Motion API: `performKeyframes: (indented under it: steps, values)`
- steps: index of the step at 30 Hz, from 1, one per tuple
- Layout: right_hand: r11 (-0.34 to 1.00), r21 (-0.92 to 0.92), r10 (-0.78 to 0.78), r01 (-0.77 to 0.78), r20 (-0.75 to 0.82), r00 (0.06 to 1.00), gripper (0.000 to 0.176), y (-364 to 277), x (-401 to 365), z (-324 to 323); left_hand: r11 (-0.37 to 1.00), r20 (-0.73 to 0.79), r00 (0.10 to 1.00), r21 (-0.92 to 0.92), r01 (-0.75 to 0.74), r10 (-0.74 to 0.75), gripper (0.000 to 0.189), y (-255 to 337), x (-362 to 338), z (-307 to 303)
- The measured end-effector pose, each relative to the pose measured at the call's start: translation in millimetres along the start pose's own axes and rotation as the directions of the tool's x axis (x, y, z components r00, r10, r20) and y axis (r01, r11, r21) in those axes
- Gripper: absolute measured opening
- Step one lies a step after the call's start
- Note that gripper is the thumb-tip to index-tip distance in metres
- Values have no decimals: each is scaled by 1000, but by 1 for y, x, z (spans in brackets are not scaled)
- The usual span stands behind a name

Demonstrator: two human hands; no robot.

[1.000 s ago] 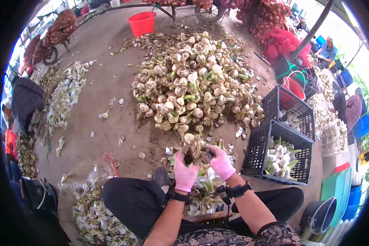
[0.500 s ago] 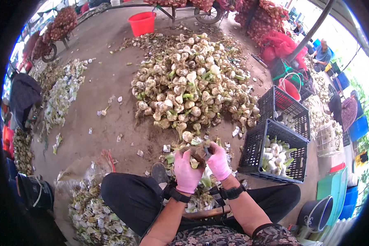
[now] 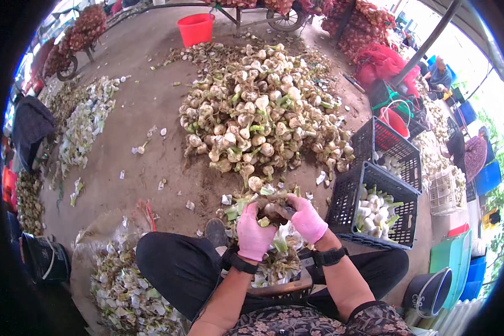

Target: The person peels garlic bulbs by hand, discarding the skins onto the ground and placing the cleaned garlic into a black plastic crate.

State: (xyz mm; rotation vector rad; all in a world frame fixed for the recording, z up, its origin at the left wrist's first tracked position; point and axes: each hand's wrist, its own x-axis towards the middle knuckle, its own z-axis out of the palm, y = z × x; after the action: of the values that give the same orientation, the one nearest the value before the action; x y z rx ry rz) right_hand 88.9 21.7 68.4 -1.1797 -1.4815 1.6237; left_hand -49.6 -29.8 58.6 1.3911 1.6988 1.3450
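My left hand (image 3: 255,231), in a pink glove with bare fingertips, is closed round a soil-covered garlic bulb (image 3: 273,212) with a pale green stem end showing. My right hand (image 3: 307,219), gloved the same way, has its thumb and fingers pinched at the bulb's right side; what exactly they grip is too small to tell. Beneath both hands lie loose peelings and leaves (image 3: 283,255) between my legs. Just beyond them rises a large heap of garlic bulbs (image 3: 257,112).
To the right, a black crate (image 3: 341,213) holds white trimmed garlic, with another crate (image 3: 414,168) behind it. A red bucket (image 3: 196,31) stands beyond the heap. Peelings fill a plastic sheet (image 3: 129,285) at lower left. Other people (image 3: 439,75) sit at far right.
My right hand has moved slightly right and its wrist has turned outward. The dirty bulb between my hands shows more fully. My left hand has barely moved.
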Motion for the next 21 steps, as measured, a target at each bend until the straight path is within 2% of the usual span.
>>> performKeyframes:
  steps: [3, 5, 6, 8, 11, 12, 13, 14, 15, 16, 17, 18, 19, 21]
  values:
    - [999, -32, 38, -39, -6, 999, 28, -2, -3, -3, 1000, 6, 1000, 2, -19, 19, 43, -1, 1, 1]
    - [978, -209, 21, -26, -24, 999, 29, -12, -7, -2, 999, 5, 999, 4, -41, 41, 43, 0, 0, 2]
    - [978, -208, 22, -27, -26, 999, 29, -8, -7, -2, 1000, 22, 1000, -25, 2, -2, 43, 0, -1, 3]
    - [902, -400, -213, 165, -79, 974, 28, 8, -8, -3, 998, 43, 998, -51, 44, -42, 43, 0, -2, 3]
    - [884, -443, -216, 152, -97, 972, 28, 20, -9, -8, 991, 79, 992, -79, 108, -102, 46, 0, -2, 2]
    - [885, -441, -216, 152, -98, 972, 28, 21, -10, -11, 979, 149, 979, -126, 161, -142, 45, 1, -1, -1]
    - [906, -398, -197, 143, -98, 975, 29, 18, -13, -13, 961, 221, 959, -169, 217, -178, 44, 1, 0, -2]
    - [925, -355, -179, 135, -96, 979, 29, 14, -15, -15, 962, 221, 959, -167, 217, -178, 44, -3, -1, -1]
    - [926, -354, -178, 134, -96, 979, 29, 12, -17, -17, 902, 275, 942, -330, 279, -191, 42, -10, -1, 3]
    - [957, -288, -77, 40, -117, 990, 28, 10, -19, -19, 811, 330, 924, -477, 339, -192, 40, -12, -1, 4]
    - [974, -219, 26, -54, -133, 991, 28, 9, -21, -21, 811, 334, 923, -476, 340, -191, 40, -14, -1, 4]
    - [978, -210, -33, 5, -131, 991, 25, 21, -20, -24, 531, 446, 848, -664, 527, -285, 38, -16, 0, 2]
    - [978, -208, -33, 4, -133, 991, 25, 25, -21, -24, 172, 575, 751, -745, 644, -325, 36, -17, 1, 1]
    - [996, -93, -26, 12, -156, 987, 24, 30, -21, -23, 187, 575, 769, -753, 631, -280, 39, -19, 0, 2]
